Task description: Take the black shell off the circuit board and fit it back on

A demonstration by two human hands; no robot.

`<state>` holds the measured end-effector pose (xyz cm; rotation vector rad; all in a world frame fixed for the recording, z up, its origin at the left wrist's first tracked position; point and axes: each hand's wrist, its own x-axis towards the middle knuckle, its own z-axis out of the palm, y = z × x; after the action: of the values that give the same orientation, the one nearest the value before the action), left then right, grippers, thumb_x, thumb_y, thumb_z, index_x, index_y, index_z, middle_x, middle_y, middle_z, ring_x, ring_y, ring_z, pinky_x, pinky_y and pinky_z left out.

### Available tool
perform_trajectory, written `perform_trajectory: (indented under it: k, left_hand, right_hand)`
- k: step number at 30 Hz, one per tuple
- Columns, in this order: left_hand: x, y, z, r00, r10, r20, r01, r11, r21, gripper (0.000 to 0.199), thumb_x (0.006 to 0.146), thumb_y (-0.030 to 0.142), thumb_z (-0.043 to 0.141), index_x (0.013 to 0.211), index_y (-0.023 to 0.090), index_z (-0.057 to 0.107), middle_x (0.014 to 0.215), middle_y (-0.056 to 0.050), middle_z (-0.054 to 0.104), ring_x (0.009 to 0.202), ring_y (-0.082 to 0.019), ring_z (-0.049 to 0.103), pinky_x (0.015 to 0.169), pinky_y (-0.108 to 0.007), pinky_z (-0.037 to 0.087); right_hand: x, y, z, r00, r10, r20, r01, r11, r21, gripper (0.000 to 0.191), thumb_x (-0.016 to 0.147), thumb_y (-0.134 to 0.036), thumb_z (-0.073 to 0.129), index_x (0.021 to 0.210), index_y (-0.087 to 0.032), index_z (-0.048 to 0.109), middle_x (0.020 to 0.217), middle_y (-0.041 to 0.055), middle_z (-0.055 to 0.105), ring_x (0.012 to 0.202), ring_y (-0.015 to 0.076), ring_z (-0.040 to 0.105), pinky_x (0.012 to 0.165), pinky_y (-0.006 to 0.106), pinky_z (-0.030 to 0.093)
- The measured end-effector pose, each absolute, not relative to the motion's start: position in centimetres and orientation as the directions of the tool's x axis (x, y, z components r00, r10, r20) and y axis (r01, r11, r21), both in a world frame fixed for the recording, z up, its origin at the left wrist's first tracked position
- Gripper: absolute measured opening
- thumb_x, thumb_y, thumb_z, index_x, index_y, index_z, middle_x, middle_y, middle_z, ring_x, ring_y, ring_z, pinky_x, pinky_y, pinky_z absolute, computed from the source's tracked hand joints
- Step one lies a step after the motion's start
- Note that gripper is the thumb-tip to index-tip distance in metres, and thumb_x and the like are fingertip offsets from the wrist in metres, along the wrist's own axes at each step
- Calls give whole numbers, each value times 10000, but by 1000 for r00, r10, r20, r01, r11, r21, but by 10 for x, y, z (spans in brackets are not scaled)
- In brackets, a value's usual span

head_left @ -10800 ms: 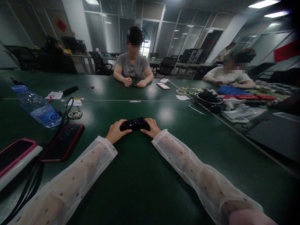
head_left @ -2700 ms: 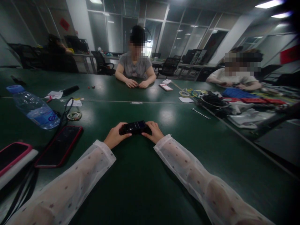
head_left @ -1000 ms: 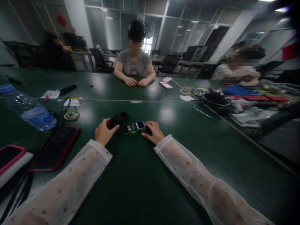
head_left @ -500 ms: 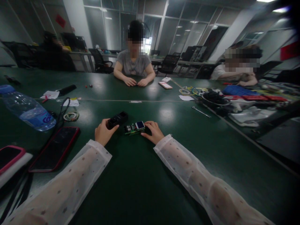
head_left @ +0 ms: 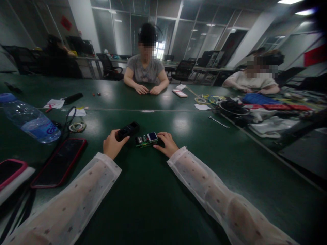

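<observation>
My left hand [head_left: 113, 143] grips the near end of a black rectangular casing [head_left: 128, 130], with thumb and fingers on its two sides. Just right of the casing is a green circuit board [head_left: 144, 141] with a small screen [head_left: 152, 136] at its right end. My right hand [head_left: 167, 144] holds that right end between thumb and fingers. Casing and board are apart, both at the green table [head_left: 143, 190]. The fingers behind each object are partly hidden.
At left are a water bottle [head_left: 38, 122], a red-edged phone [head_left: 61, 163], another phone [head_left: 11, 170] and cables. A wrench [head_left: 219, 122] lies right, near piled cables and bags [head_left: 270, 126]. A person [head_left: 146, 68] sits opposite; others sit farther away.
The person at the far right has shifted, with arms drawn left. Both my hands, the casing and the board stay practically where they were.
</observation>
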<state>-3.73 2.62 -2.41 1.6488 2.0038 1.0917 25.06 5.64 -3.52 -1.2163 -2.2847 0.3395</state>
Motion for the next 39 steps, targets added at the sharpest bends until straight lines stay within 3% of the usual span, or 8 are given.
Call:
perform_trajectory:
  k: [7, 13, 17, 26, 39]
  left_hand:
    - [-34, 28, -22, -318, 893, 319, 507, -124, 853, 560, 723, 506, 659, 1174, 213, 502, 1099, -92, 638, 972, -253, 620, 808, -392, 476]
    - [-19, 19, -13, -130, 916, 380, 423, -295, 857, 498, 750, 438, 660, 1168, 215, 507, 1123, -78, 625, 1011, -237, 599, 807, -351, 458]
    - [-11, 13, -10, 6, 937, 350, 426, -319, 846, 492, 755, 421, 667, 1178, 231, 501, 1149, -70, 614, 1033, -234, 585, 815, -355, 450]
    - [-8, 12, -10, 116, 933, 340, 423, -356, 833, 502, 751, 402, 681, 1191, 244, 498, 1176, -76, 605, 1061, -246, 583, 864, -410, 453]
    - [-6, 9, -5, 174, 955, 241, 510, -296, 808, 516, 737, 436, 688, 1177, 238, 504, 1140, -67, 629, 1059, -243, 595, 901, -439, 460]
  right_hand:
    - [250, 55, -34, -461, 826, 323, 694, 563, -449, 462, 799, -420, 613, 1210, -226, 527, 1182, 106, 489, 1140, 280, 441, 970, 502, 441]
    - [250, 54, -34, -455, 830, 323, 704, 557, -440, 461, 800, -416, 618, 1211, -228, 525, 1202, 109, 484, 1157, 280, 438, 965, 495, 448]
    - [250, 54, -35, -454, 819, 352, 700, 572, -428, 452, 792, -414, 629, 1194, -229, 534, 1190, 111, 490, 1149, 286, 447, 953, 513, 452]
    - [249, 56, -37, -451, 814, 367, 693, 578, -431, 445, 772, -396, 651, 1160, -204, 549, 1171, 119, 496, 1122, 296, 451, 956, 519, 446]
    - [248, 55, -34, -449, 824, 344, 699, 564, -439, 424, 772, -390, 645, 1137, -192, 555, 1190, 124, 491, 1133, 294, 445, 953, 508, 445]
